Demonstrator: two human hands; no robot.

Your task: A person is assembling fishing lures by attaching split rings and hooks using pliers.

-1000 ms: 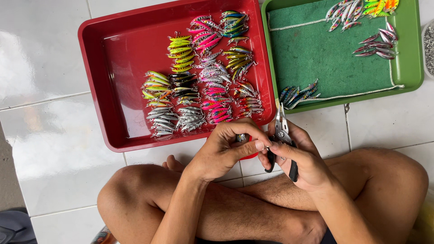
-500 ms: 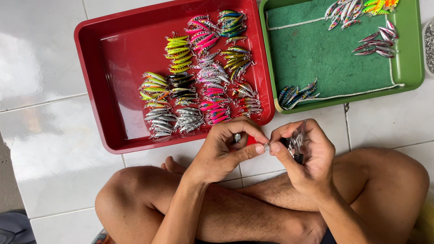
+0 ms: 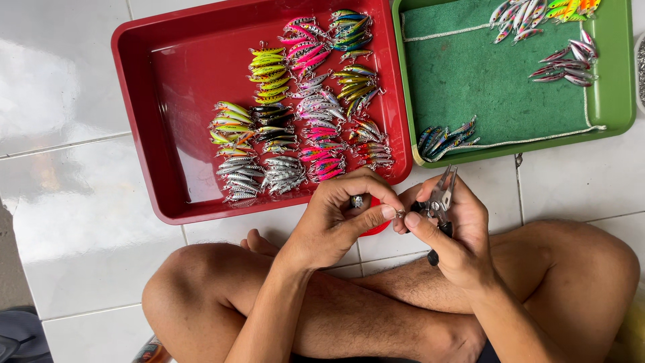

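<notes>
Here the left hand (image 3: 336,218) pinches a small silver lure (image 3: 357,201) between thumb and curled fingers, just below the front rim of the red tray (image 3: 144,128). The right hand (image 3: 450,225) is closed around small pliers (image 3: 440,198); their tips point up, and its forefinger meets the left thumb. Both hands hover over crossed bare legs (image 3: 376,302) on the white tiled floor (image 3: 60,87). Two trays lie ahead, the red one and a green tray (image 3: 615,101). The red one holds about ten bunches of coloured lures, too many to count singly; the green one four bunches on a green cloth (image 3: 484,74).
</notes>
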